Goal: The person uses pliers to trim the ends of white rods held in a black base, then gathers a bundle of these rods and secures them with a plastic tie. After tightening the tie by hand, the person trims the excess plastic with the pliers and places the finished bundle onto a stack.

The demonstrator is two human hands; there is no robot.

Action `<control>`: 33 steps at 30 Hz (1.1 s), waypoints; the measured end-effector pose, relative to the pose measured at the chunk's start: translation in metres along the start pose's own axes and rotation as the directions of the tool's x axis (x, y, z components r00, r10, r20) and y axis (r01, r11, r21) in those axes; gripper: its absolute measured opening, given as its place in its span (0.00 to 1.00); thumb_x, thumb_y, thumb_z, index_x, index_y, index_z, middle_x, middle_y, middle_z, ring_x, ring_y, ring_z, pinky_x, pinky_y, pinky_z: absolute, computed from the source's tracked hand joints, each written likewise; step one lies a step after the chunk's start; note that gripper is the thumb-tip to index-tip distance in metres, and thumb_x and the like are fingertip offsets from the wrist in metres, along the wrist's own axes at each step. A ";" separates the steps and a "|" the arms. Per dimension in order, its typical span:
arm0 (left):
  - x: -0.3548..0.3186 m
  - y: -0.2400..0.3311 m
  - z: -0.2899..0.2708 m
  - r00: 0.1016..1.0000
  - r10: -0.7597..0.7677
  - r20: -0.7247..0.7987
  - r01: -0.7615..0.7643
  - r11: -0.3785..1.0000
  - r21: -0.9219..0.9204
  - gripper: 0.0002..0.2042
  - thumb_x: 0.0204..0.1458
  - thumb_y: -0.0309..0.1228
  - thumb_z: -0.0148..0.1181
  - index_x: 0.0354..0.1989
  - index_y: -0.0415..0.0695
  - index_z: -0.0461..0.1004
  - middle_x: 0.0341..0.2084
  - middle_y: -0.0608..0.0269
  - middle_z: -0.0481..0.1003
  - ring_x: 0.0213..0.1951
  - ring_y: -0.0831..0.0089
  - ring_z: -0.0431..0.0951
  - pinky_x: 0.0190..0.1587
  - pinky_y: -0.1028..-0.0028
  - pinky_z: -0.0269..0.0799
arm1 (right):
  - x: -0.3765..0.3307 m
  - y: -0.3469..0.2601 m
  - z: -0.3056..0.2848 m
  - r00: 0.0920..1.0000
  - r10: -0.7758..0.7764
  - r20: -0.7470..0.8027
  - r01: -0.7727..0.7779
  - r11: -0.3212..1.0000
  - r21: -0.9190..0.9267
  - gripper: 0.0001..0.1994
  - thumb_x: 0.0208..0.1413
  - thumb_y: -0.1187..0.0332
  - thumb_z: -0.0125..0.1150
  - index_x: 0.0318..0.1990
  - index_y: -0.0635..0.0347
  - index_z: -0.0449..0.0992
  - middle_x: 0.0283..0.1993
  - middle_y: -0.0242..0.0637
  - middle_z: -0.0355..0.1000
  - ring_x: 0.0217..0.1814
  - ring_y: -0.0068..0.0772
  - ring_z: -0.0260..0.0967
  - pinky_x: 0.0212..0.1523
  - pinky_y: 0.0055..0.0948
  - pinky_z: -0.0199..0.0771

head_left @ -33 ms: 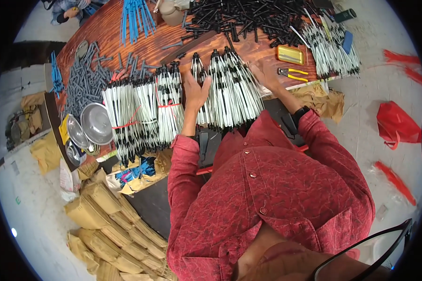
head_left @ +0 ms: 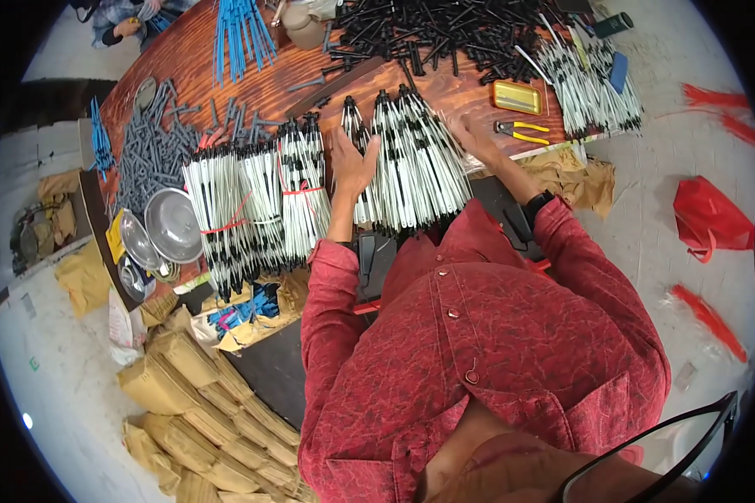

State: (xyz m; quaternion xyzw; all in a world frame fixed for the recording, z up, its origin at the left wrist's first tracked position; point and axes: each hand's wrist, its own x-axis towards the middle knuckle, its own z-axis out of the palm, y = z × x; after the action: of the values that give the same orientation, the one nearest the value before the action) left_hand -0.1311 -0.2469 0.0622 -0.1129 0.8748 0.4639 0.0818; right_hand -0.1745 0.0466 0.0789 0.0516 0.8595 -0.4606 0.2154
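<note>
I am looking down at a loose bundle of white pens with black tips [head_left: 411, 163], which is lying fanned out on the near edge of the wooden bench [head_left: 226, 67], right in front of my chest. My left hand [head_left: 352, 163] is resting flat on the bundle's left side with its fingers [head_left: 344, 138] spread wide and closing on nothing, while my right hand [head_left: 474, 138] is lying against the bundle's right side, palm down and fingers extended, also gripping nothing as far as I can make out. Just to the left, three tied bundles of the same pens [head_left: 260, 205] are lying side by side, each bound with a red band. Left of those, two round metal bowls [head_left: 164, 230] are sitting at the bench corner, with a heap of grey tubes [head_left: 151, 155] behind them. Further back, blue rods [head_left: 242, 33] are lying in a fan and a large pile of black parts [head_left: 445, 33] is covering the far side. To my right, yellow-handled pliers [head_left: 520, 128] are lying beside a yellow tin [head_left: 518, 96], and another heap of white pens [head_left: 591, 88] is sitting at the right end. On the floor, brown paper packets [head_left: 201, 394] are stacked to my left, and a red bag [head_left: 709, 220] is lying to my right.
</note>
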 end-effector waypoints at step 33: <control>-0.034 0.075 0.036 0.897 -0.424 -0.129 0.410 0.904 -0.120 0.45 0.52 0.30 0.66 0.74 0.41 0.42 0.71 0.52 0.48 0.64 0.61 0.60 0.63 0.64 0.58 | 0.043 0.112 -0.365 0.762 -0.550 -0.341 0.261 0.743 -0.616 0.22 0.58 0.52 0.54 0.36 0.70 0.73 0.35 0.52 0.72 0.37 0.56 0.71 0.39 0.48 0.72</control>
State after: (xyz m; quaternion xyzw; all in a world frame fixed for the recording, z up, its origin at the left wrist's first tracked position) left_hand -0.1173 -0.1722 0.1107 -0.3363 0.8122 0.4645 0.1073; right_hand -0.2986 0.4029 0.1509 -0.0882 0.9664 -0.2096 -0.1202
